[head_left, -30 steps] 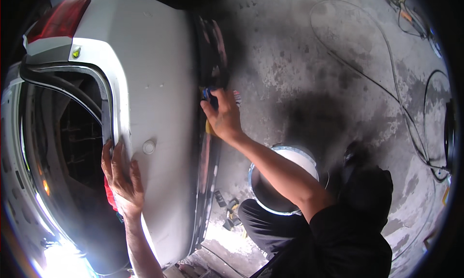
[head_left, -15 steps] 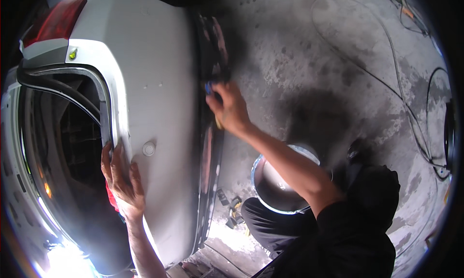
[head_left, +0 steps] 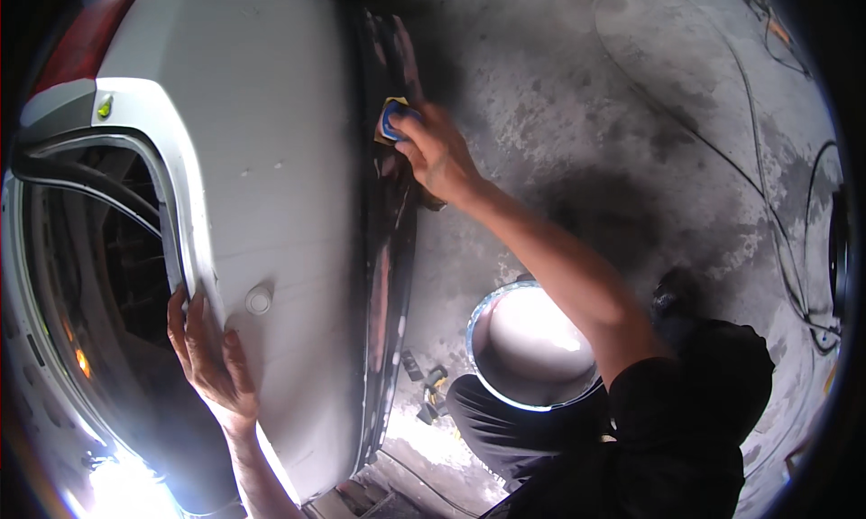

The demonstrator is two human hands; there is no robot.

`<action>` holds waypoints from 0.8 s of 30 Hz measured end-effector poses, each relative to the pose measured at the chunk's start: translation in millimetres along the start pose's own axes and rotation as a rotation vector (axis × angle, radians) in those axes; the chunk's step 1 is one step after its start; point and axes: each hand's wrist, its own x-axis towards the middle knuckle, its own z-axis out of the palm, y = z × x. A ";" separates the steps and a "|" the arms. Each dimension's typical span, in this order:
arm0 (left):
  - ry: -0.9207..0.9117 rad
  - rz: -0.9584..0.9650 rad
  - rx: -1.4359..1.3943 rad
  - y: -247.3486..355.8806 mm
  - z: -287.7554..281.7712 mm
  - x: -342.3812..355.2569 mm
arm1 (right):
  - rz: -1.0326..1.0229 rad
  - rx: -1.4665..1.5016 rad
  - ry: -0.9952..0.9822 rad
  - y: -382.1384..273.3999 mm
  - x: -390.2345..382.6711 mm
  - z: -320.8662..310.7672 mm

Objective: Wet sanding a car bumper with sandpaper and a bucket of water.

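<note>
A blue sanding block wrapped in yellowish sandpaper [head_left: 393,120] is in my right hand [head_left: 439,158]. My closed fingers press it to the dark lower strip [head_left: 381,275] of a car's bumper, where pinkish patches show. The large pale grey bumper [head_left: 289,158] fills the left half of the view. My left hand [head_left: 215,366] lies with its fingers apart over the edge of the car's rear opening [head_left: 108,221], beside a round cap [head_left: 259,300] on the bumper. That hand holds nothing.
A round bucket [head_left: 474,339] with cloudy liquid stands on the concrete floor by my knee. Small dark and yellow pieces [head_left: 433,393] lie between it and the car. A black cable [head_left: 713,163] loops across the floor at right. A red tail light [head_left: 86,41] sits at upper left.
My right hand has moved up along the dark strip with the sanding block, away from me. My left hand stays on the opening's edge. The whole view has shifted slightly.
</note>
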 end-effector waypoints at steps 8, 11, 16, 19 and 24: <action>-0.006 -0.010 0.092 -7.9 -1.9 -6.5 | -0.254 0.043 0.020 16.6 1.1 8.0; -0.001 -0.028 0.130 -8.9 -1.6 -8.1 | -0.147 0.135 -0.075 9.1 -25.8 17.6; -0.021 -0.046 0.142 -7.1 -0.5 -7.2 | -0.495 0.071 -0.097 27.3 -13.5 6.0; -0.031 -0.079 0.179 -7.5 -7.3 -11.9 | -0.393 0.059 -0.088 4.0 -24.2 3.7; -0.040 -0.053 0.177 -8.8 -4.2 -7.0 | -0.328 0.061 -0.107 32.1 -11.5 4.1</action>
